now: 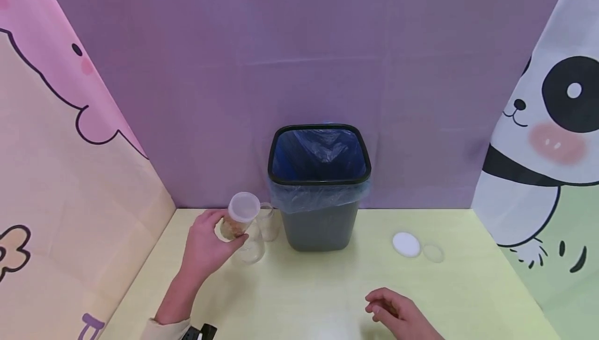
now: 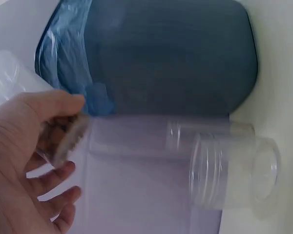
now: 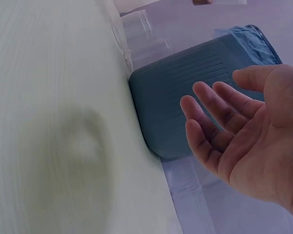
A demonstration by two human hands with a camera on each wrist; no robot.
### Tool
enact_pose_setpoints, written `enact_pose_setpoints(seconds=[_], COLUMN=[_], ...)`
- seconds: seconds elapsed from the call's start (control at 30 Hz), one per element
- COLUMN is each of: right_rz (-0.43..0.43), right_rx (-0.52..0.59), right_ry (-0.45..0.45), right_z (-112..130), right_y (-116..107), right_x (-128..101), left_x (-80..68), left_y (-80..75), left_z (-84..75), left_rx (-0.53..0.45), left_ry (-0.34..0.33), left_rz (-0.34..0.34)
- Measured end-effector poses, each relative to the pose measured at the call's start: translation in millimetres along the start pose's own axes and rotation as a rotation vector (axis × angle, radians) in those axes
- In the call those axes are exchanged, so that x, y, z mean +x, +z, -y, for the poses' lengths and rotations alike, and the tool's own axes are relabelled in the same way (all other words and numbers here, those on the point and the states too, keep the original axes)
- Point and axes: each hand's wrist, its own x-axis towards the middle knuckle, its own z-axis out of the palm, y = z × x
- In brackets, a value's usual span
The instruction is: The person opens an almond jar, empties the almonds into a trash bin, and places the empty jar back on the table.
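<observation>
Swung low, the clear brown-filled plastic jar (image 1: 238, 217) my left hand (image 1: 207, 246) grips could topple two transparent plastic cylinders (image 1: 252, 250); my right hand (image 1: 396, 313) is empty.

- Your left hand (image 1: 208, 249) was bare, the pale beige sleeve (image 1: 164, 329) ending well short of it.
- Beside that sleeve you had a small, angular black device (image 1: 208, 331) with a whitish patch.
- Your right hand (image 1: 396, 313) was bare too.

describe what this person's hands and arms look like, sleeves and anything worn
The left hand and right hand are bare, without gloves. A cream sleeve ends above the left wrist, with a small black object beside its cuff. No right sleeve shows.
</observation>
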Motion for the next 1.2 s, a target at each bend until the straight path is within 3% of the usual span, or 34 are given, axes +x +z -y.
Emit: enact_pose_setpoints(seconds=[0.17, 0.33, 0.53, 0.77, 0.93, 1.2], right_rz=[-0.017, -0.010, -0.028, -0.030, -0.066, -0.065], right_rx=[0.006, 0.012, 0.004, 0.006, -0.057, -0.054], right_ry=[-0.028, -0.045, -0.039, -0.012, -0.054, -0.071], right_z=[-3.9, -5.9, -7.3, -4.9, 0.5, 3.0], right_y=[3.4, 4.8, 3.8, 1.5, -0.8, 1.9], right_x=[-1.8, -2.8, -3.8, -0.7, 1.3, 2.1], left_x=[-7.3, -13.4, -19.9, -35.1, -43.1, -56.4], left_y=[5.3, 10.9, 20.1, 43.6, 59.4, 71.2], left_z=[-16.9, -30.9, -46.9, -58.3, -62.5, -64.9], left_rx=[-0.033, -0.019, -0.006, -0.008, -0.007, 0.020], left_ry=[-0.064, -0.072, -0.028, -0.002, 0.073, 0.167], left_rz=[0.100, 0.139, 0.166, 0.155, 0.182, 0.207])
